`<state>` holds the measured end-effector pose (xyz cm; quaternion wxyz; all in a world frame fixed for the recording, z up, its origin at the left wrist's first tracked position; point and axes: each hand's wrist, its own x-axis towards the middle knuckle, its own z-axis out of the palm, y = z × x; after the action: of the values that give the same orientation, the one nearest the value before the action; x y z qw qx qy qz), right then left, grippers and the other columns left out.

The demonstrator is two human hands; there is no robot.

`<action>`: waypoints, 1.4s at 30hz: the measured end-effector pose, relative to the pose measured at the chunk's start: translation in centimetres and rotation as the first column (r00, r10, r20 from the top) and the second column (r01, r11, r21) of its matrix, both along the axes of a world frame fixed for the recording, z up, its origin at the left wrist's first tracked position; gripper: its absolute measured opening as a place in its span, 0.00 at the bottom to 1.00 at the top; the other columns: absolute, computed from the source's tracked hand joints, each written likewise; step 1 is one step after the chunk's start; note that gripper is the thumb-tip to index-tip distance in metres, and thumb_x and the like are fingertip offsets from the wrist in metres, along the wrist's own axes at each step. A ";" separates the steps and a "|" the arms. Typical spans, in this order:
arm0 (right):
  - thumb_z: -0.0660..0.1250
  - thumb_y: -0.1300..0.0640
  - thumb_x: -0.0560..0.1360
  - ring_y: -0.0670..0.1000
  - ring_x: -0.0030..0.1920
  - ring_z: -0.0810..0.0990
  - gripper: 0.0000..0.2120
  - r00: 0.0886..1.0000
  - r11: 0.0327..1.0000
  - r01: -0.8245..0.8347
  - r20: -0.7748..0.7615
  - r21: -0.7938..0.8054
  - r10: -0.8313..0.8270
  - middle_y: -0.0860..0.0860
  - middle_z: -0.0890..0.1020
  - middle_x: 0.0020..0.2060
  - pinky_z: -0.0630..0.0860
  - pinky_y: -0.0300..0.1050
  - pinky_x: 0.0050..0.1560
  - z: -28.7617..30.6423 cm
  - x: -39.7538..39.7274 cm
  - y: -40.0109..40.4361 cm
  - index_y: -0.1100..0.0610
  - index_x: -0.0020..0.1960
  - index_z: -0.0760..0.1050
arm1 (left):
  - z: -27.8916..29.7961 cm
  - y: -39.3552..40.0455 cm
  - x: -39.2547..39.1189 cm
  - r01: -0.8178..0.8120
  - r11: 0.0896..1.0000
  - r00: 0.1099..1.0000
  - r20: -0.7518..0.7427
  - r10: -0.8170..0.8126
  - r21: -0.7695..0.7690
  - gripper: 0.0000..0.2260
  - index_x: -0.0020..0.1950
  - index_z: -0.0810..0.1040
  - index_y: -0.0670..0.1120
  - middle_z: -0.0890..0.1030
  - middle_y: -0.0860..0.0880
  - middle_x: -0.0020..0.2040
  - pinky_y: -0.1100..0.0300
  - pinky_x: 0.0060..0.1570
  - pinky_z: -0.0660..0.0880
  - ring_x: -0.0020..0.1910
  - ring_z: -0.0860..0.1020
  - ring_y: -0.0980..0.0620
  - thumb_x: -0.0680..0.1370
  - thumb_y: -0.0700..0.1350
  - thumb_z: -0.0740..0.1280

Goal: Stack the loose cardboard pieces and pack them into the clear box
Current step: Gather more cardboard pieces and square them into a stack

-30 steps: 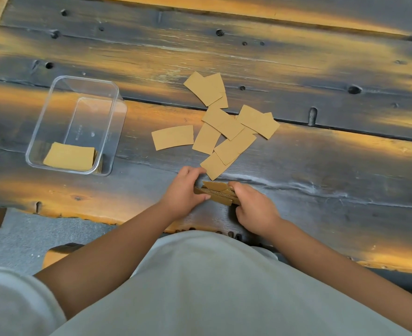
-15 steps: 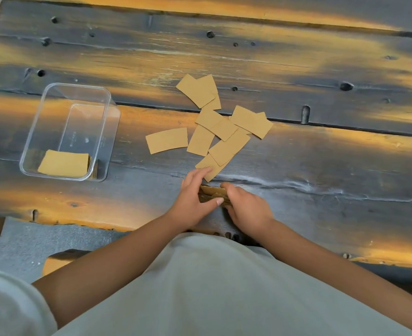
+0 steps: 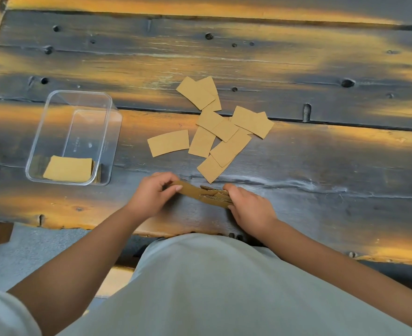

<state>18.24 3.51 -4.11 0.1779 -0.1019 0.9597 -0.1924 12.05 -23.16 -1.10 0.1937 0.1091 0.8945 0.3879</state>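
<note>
A small stack of brown cardboard pieces [image 3: 203, 194] is held on edge near the table's front edge, gripped at its left end by my left hand [image 3: 151, 194] and at its right end by my right hand [image 3: 247, 209]. Several loose cardboard pieces [image 3: 224, 132] lie overlapped on the table just beyond the hands, with one single piece [image 3: 168, 142] apart to their left. The clear box [image 3: 54, 112] stands at the left, with a stack of cardboard [image 3: 68, 169] lying flat in its near end.
The wooden plank table [image 3: 321, 166] is dark with knots, holes and a groove across the middle. Its front edge runs just below my hands. Grey floor [image 3: 30, 253] shows at the lower left.
The hands have spread a little apart along the held stack, which now shows longer and tilted between them. The view has shifted slightly; the loose pieces and box have not moved.
</note>
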 end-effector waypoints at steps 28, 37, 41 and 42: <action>0.69 0.62 0.70 0.57 0.49 0.74 0.32 0.993 0.989 -0.031 -0.109 0.145 0.047 0.51 0.80 0.49 0.74 0.50 0.44 0.4 1.0 -1.0 0.51 0.71 0.62 | -2.8 4.0 -1.5 0.427 0.899 0.904 0.078 -0.421 -0.099 0.15 0.60 0.78 0.45 0.77 0.45 0.57 0.52 0.56 0.70 0.55 0.74 0.45 0.78 0.32 0.60; 0.64 0.57 0.75 0.56 0.60 0.70 0.28 1.000 0.998 0.015 0.020 -0.053 -0.014 0.53 0.72 0.61 0.75 0.53 0.53 0.2 -0.3 -0.2 0.50 0.72 0.57 | -2.3 6.0 0.0 0.384 0.905 0.923 0.089 -0.374 -0.183 0.19 0.65 0.73 0.54 0.77 0.54 0.59 0.54 0.57 0.70 0.57 0.71 0.52 0.75 0.53 0.70; 0.66 0.58 0.74 0.55 0.61 0.69 0.26 1.000 0.993 -0.006 -0.015 -0.119 0.005 0.51 0.72 0.61 0.73 0.51 0.56 0.3 -0.3 0.0 0.50 0.70 0.62 | -3.1 7.9 0.7 0.292 0.938 0.954 -0.009 -0.299 -0.187 0.18 0.62 0.76 0.54 0.77 0.56 0.58 0.52 0.58 0.63 0.59 0.67 0.51 0.74 0.55 0.71; 0.66 0.57 0.74 0.54 0.60 0.69 0.25 1.000 0.988 -0.009 -0.026 -0.152 0.005 0.51 0.72 0.61 0.72 0.49 0.57 0.4 -0.2 0.0 0.50 0.69 0.63 | -3.2 8.3 0.8 0.285 0.949 0.958 0.020 -0.285 -0.133 0.17 0.62 0.77 0.52 0.78 0.54 0.56 0.51 0.59 0.65 0.58 0.69 0.50 0.74 0.53 0.71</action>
<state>18.01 3.53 -3.73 0.1578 -0.1210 0.9440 -0.2631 12.84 -14.82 -4.27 0.2546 0.2237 0.8935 0.2948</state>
